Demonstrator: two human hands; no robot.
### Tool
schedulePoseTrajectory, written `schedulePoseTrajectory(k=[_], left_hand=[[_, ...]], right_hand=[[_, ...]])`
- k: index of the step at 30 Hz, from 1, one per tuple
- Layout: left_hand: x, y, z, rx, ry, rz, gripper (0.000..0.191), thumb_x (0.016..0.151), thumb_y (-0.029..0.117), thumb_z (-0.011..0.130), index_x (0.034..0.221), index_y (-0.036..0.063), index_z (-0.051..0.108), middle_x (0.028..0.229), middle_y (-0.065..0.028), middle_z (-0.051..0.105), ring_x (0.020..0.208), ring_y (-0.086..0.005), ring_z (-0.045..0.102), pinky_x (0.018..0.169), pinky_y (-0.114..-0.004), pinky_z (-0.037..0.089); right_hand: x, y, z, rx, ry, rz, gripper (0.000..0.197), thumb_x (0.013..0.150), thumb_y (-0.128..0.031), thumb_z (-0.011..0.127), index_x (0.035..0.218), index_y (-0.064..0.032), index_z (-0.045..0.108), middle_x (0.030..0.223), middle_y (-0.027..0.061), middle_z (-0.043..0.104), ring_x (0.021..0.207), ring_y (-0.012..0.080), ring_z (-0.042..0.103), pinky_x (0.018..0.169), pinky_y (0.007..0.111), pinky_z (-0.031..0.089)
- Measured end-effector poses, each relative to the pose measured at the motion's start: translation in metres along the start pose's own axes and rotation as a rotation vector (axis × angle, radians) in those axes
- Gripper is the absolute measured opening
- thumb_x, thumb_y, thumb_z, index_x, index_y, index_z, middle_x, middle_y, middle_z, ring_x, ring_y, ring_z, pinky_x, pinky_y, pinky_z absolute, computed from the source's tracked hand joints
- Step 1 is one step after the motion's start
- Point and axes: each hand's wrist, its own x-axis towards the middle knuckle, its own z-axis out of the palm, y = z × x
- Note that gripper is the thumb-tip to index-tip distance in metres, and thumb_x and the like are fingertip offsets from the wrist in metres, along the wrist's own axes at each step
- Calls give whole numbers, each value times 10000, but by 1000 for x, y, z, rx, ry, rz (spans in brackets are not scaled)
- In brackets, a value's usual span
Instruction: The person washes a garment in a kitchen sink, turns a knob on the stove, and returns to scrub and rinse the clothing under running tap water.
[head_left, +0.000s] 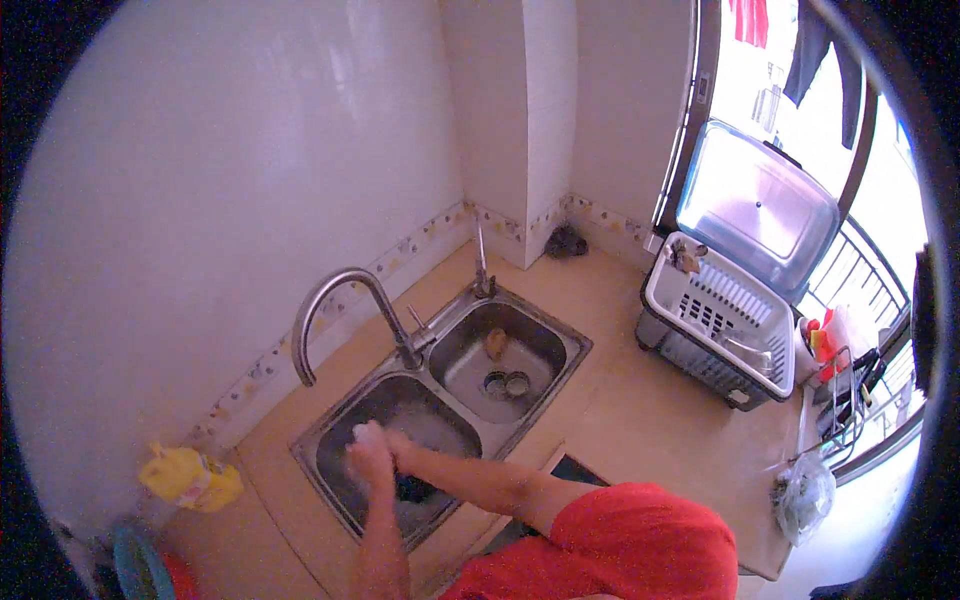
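Note:
My left hand (370, 457) and my right hand (400, 448) are close together, touching, over the left basin (450, 426) of a double stainless-steel sink. Something whitish (366, 431) shows at the fingers of my left hand; I cannot tell if it is suds or a small object. Below my right wrist a dark item (415, 489) lies in the basin, partly hidden by my forearms. The curved metal faucet (352, 276) arches above this basin, its spout to the left of my hands. Blur hides the exact finger positions.
The right basin (469, 394) holds a brownish item (496, 344) beside its drain. A white plastic dish basket (720, 319) with a raised clear lid (757, 202) stands on the counter (607, 397) at right. Near the wall at left sits a yellow package (191, 480). A plastic bag (804, 495) hangs at the right edge.

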Motion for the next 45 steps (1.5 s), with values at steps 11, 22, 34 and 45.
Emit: schedulePoseTrajectory(k=[11, 22, 34, 45], left_hand=[[-16, 44, -10, -103, 62, 412, 484, 877, 410, 427, 805, -32, 610, 737, -236, 596, 612, -331, 560, 549, -409, 421], [34, 12, -31, -720, -23, 461, 402, 875, 362, 472, 956, -17, 580, 887, -174, 608, 777, -269, 565, 740, -358, 435], [-1, 7, -41, -272, -5, 351, 348, 824, 333, 559, 887, -6, 602, 835, -146, 628, 742, -253, 588, 675, -350, 442], [17, 11, 17, 9, 38, 111, 543, 863, 452, 433, 669, -22, 614, 631, -184, 596, 587, -311, 569, 560, -434, 422]], right_hand=[[-32, -45, 14, -93, 50, 48, 260, 814, -297, 575, 907, -57, 614, 894, 42, 590, 774, 159, 527, 708, 302, 433], [-29, -57, 22, -293, -262, -271, 398, 814, -422, 551, 1024, -83, 572, 972, 60, 591, 888, 171, 527, 771, 300, 409], [-66, -22, 0, 40, -290, 413, 500, 860, -488, 415, 1158, -88, 452, 998, 115, 576, 869, 252, 567, 805, 436, 444], [18, 8, -25, 61, 122, 120, 274, 850, -315, 457, 935, -74, 556, 888, 89, 586, 794, 256, 558, 700, 403, 457]])
